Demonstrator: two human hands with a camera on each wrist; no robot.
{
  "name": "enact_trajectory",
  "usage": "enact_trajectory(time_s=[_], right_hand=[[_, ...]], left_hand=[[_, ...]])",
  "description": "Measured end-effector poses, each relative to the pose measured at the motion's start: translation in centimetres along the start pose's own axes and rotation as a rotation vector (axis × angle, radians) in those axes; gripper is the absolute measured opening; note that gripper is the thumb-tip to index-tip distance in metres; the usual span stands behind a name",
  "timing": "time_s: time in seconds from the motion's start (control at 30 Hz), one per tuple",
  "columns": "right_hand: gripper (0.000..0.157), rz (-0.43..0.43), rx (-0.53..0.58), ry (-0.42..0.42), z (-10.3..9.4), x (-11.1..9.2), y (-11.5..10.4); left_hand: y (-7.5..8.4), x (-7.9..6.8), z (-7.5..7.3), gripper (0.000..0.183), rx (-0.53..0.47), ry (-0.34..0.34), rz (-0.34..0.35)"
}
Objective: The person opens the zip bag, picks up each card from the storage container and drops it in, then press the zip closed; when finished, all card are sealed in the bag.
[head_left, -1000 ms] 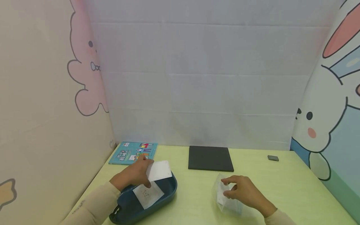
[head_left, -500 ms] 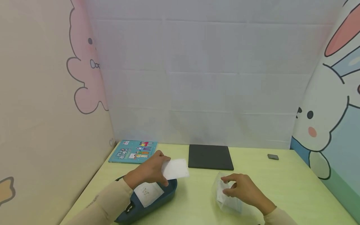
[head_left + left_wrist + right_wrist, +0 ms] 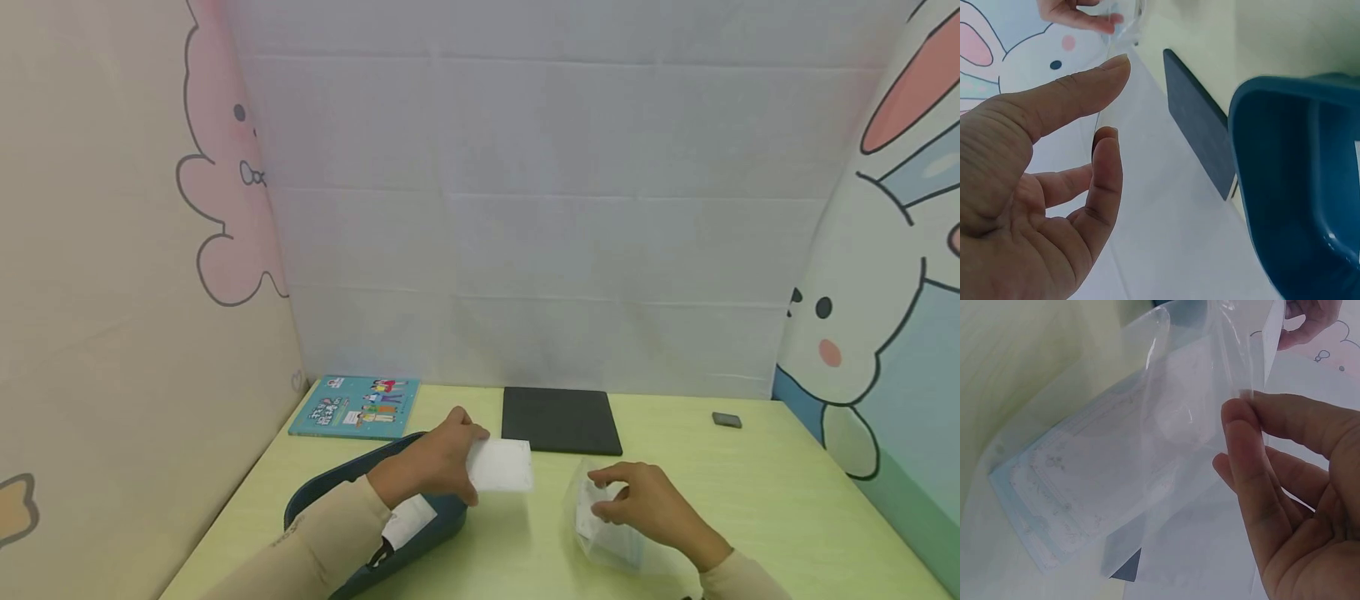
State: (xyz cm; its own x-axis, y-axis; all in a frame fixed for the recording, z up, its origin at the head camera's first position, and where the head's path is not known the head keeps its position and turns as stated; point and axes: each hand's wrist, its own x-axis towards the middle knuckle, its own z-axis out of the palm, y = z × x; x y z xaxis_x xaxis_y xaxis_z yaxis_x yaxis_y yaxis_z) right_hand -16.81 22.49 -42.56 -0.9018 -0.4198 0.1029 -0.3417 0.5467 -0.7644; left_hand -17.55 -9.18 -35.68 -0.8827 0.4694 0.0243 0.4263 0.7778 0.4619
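My left hand (image 3: 442, 458) holds a small white rectangular sheet (image 3: 502, 465) by its edges, above the table to the right of a dark blue basin (image 3: 450, 521). In the left wrist view the sheet shows only as a thin line between thumb and fingers. Inside the basin lies another white paper piece (image 3: 410, 521), partly covered by my left sleeve. My right hand (image 3: 652, 508) pinches the upper edge of a clear plastic bag (image 3: 618, 546). Several printed pale sheets (image 3: 1110, 456) with light blue edges are inside that bag.
A blue illustrated book (image 3: 356, 408) lies at the back left of the table. At the back middle is a flat black panel (image 3: 561, 421). A small grey block (image 3: 726, 420) sits at the back right. Printed fabric walls (image 3: 540, 217) enclose the table.
My left hand has carried the white sheet rightward, from over the basin to a spot between basin and bag. The right hand and the bag have stayed almost still.
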Motion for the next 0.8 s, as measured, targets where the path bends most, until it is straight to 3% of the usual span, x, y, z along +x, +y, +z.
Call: enact_trajectory(time_s=[0.5, 0.8], right_hand=[[0.046, 0.01, 0.034, 0.006, 0.3, -0.1, 0.0], [0.046, 0.019, 0.046, 0.019, 0.3, 0.1, -0.4]], left_hand=[[2.6, 1.9, 3.5, 0.085, 0.071, -0.049, 0.043], [4.1, 2.5, 4.2, 0.085, 0.122, -0.083, 0.027]])
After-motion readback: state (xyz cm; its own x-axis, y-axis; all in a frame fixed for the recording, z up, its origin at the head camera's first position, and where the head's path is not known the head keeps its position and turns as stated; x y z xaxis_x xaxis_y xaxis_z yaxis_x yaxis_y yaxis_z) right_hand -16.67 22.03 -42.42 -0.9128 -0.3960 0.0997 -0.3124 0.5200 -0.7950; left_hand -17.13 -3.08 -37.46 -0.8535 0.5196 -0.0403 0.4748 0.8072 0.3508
